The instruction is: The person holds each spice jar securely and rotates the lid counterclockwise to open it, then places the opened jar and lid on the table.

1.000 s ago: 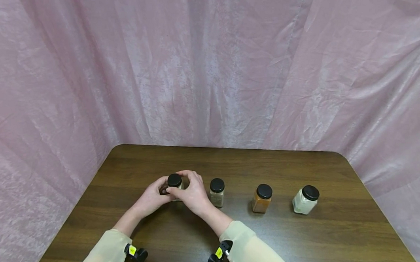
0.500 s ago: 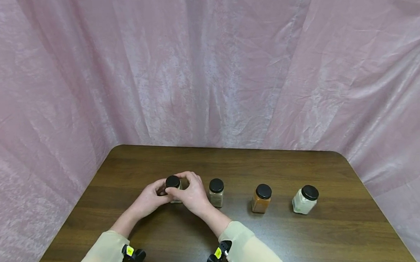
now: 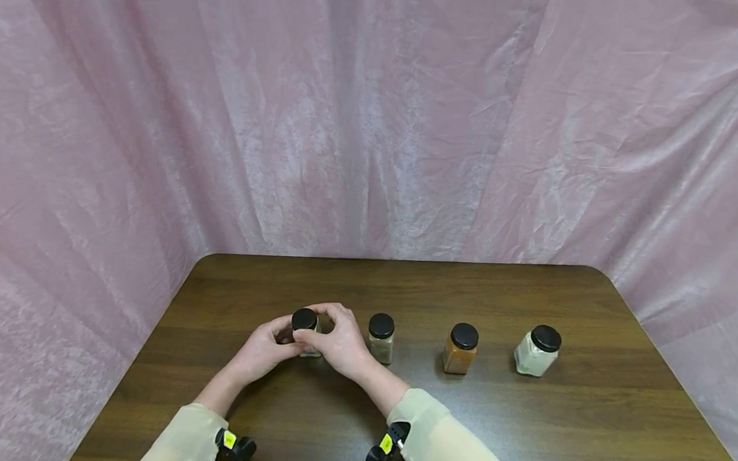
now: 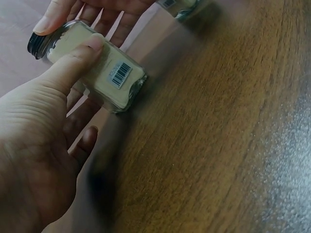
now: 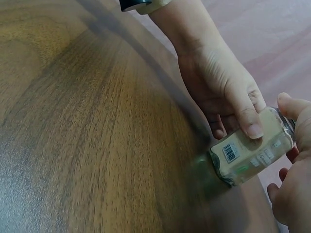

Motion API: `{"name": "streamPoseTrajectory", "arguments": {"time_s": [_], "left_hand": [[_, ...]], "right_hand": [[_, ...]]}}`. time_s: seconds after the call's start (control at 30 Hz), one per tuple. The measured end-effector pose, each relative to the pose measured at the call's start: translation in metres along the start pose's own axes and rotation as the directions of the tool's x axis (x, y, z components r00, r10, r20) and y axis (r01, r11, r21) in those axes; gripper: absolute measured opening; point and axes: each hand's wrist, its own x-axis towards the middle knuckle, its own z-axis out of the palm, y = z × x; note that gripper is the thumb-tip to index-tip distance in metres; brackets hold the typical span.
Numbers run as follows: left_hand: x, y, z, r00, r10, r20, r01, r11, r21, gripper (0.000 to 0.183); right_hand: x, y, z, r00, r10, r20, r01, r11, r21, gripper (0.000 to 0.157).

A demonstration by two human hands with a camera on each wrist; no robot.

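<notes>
Both hands are at one squarish glass spice jar (image 3: 305, 320) with a black lid and pale beige powder, left of the table's middle. My left hand (image 3: 259, 353) grips its body; in the left wrist view the thumb lies across the jar (image 4: 109, 80) near a barcode label, with fingers behind. My right hand (image 3: 345, 344) holds the top, its thumb by the black lid (image 4: 37, 45) and its fingers on the far side. In the right wrist view the glass base of the jar (image 5: 255, 153) is right at the tabletop.
To the right stand a jar of grey-green powder (image 3: 381, 339), a jar of orange powder (image 3: 460, 351) and a jar of whitish powder (image 3: 537, 352), all black-lidded. They share the brown wooden table (image 3: 542, 423). A pink curtain (image 3: 363, 119) hangs behind its far edge.
The held jar and left hand have shifted slightly left and toward the person since the first frame. Over the last half second they have hardly moved. The other jars stay where they were.
</notes>
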Motion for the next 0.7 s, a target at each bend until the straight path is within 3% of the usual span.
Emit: {"name": "streamPoseTrajectory", "arguments": {"time_s": [0.4, 0.7], "left_hand": [[-0.0012, -0.0009, 0.0006, 1.000, 0.009, -0.001, -0.009, 1.000, 0.014, 0.047], [-0.0006, -0.0007, 0.0004, 1.000, 0.002, -0.006, -0.001, 1.000, 0.015, 0.044]], "right_hand": [[-0.0013, 0.0005, -0.0014, 0.997, -0.052, 0.062, 0.054, 0.998, -0.031, 0.044], [-0.0003, 0.0002, 0.0012, 0.995, -0.077, 0.065, 0.078, 0.997, -0.013, 0.042]]}}
